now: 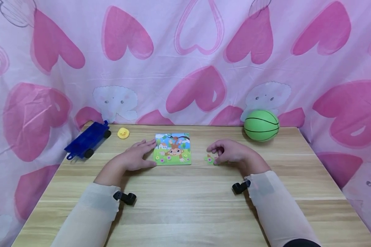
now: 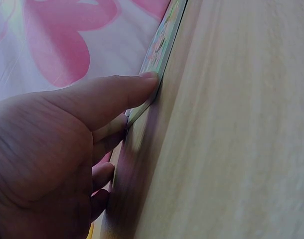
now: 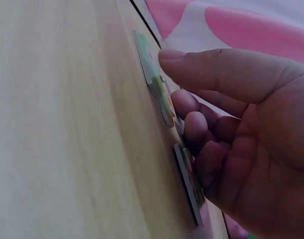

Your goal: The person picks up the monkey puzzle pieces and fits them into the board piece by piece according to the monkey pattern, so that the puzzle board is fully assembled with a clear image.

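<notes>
A square jigsaw puzzle point(image 1: 172, 149) with an upside-down monkey picture lies flat on the table. My left hand point(image 1: 139, 156) rests at its left edge with straight, spread fingers; in the left wrist view its thumb point(image 2: 127, 92) touches the near left corner. To the right of the picture, my right hand point(image 1: 230, 151) hovers low with loosely bent fingers and the thumb apart from them. Beside its thumb lies a loose puzzle piece point(image 1: 210, 159) with flowers. The right wrist view shows another piece point(image 3: 188, 184) under the lower fingers, mostly hidden from the head view.
At the back left stand a blue toy wagon point(image 1: 88, 140) with black wheels and a small yellow rubber duck point(image 1: 123, 133). A green toy basketball point(image 1: 261, 125) sits at the back right. A pink heart-patterned curtain point(image 1: 194, 89) hangs behind the wooden table point(image 1: 179, 206).
</notes>
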Available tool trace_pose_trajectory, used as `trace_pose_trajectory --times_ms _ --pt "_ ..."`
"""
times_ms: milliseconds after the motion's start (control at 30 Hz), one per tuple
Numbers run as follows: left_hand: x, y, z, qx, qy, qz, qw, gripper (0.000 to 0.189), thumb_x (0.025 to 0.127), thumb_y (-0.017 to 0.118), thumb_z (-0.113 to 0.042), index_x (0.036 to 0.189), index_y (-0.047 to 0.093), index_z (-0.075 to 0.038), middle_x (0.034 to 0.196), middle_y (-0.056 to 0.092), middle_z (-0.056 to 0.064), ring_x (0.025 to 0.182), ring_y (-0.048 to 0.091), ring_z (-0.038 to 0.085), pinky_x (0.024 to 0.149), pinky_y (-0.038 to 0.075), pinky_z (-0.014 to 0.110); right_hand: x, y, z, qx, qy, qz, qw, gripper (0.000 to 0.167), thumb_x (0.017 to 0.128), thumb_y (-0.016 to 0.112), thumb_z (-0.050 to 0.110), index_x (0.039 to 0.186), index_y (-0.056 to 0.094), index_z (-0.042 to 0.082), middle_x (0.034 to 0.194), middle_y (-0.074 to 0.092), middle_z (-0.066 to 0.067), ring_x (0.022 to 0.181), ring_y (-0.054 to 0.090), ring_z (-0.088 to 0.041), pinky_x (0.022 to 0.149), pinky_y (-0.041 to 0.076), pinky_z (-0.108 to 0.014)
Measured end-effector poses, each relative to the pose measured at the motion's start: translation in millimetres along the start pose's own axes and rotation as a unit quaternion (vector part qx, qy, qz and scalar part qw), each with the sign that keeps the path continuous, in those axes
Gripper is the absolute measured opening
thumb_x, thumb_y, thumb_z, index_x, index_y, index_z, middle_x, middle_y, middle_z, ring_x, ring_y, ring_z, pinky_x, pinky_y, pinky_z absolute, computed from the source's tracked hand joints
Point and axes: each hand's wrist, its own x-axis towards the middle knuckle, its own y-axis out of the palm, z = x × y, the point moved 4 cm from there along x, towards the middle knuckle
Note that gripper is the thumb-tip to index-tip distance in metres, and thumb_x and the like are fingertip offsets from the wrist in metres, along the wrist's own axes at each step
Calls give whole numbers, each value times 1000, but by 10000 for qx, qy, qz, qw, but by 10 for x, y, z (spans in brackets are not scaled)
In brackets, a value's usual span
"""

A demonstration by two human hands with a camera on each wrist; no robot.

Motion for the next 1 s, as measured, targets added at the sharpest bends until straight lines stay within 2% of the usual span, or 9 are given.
trace_pose_trajectory --times_ms 233,533,700,900,1000 --pt "14 7 30 9 -47 11 10000 93 97 73 -56 172 25 -29 182 17 -4 169 5 42 131 11 76 -4 28 78 -444 -111 60 9989 47 84 89 6 127 77 18 111 64 -6 96 53 -21 82 51 -30" --pt "18 17 38 13 -29 16 10000 93 97 73 -55 172 25 -29 182 16 -5 169 5 42 130 12 77 -41 51 193 -823 90 -104 9965 44 84 89 4 124 78 18 109 66 -4 99 57 -20 86 53 -31" --pt "18 20 41 26 -27 8 10000 93 97 74 -55 172 25 -29 182 17 -4 169 5 42 130 12 78 -37 73 243 -870 -1 -318 9957 43 84 88 2 122 75 19 111 66 -5 102 57 -23 88 54 -33" --pt "20 14 38 45 -73 7 10000 93 97 73 -56 172 25 -30 182 17 -5 169 5 42 129 12 78 -16 101 303 -591 -65 -631 9962 28 96 76 5 118 76 22 108 69 -2 102 60 -22 89 53 -34" --pt "23 16 42 39 -87 14 10000 93 97 73 -56 172 25 -30 182 17 -5 169 5 42 129 12 78 6 135 378 -616 -254 -712 9952 25 101 70 10 119 77 27 107 71 2 102 61 -20 90 53 -34"
